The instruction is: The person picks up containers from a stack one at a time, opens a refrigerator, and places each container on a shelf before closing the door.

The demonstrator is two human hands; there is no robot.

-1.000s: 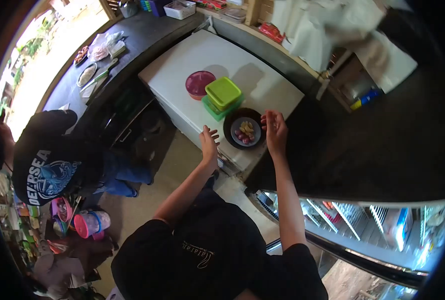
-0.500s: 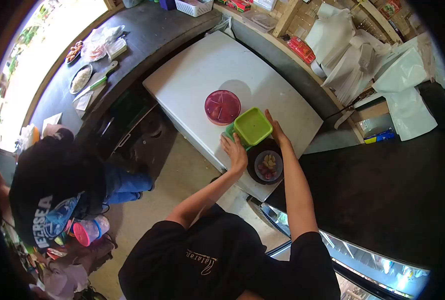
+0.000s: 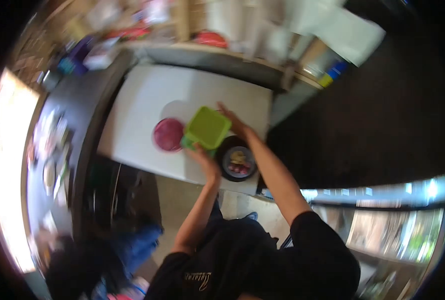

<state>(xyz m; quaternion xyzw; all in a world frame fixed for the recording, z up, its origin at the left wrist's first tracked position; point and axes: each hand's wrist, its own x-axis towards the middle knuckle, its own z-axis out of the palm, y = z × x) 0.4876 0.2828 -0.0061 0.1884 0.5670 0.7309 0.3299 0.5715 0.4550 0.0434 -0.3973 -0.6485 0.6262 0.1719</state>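
Note:
A light green square plastic container (image 3: 208,127) sits on top of a darker green one (image 3: 188,144) on the white surface. My left hand (image 3: 202,159) holds the near left side of the stack, fingers against it. On the far right side my right hand (image 3: 234,123) rests along the edge, thumb and fingers partly blurred. Left of the stack stands a round pinkish-red lidded container (image 3: 169,134), close to it. Right of my left hand, a dark round tray (image 3: 226,172) carries a grey bowl (image 3: 226,161) with yellowish pieces and reddish bulbs.
The white chest top (image 3: 147,95) lies under these things. A dark counter (image 3: 352,135) borders it on the right. To the left, a grey counter (image 3: 82,110) holds blurred bags and a plate. Another person in dark clothing (image 3: 82,265) stands at lower left.
My view has turned, so the chest and the things on it appear further left and rotated. Both hands stay on the green containers.

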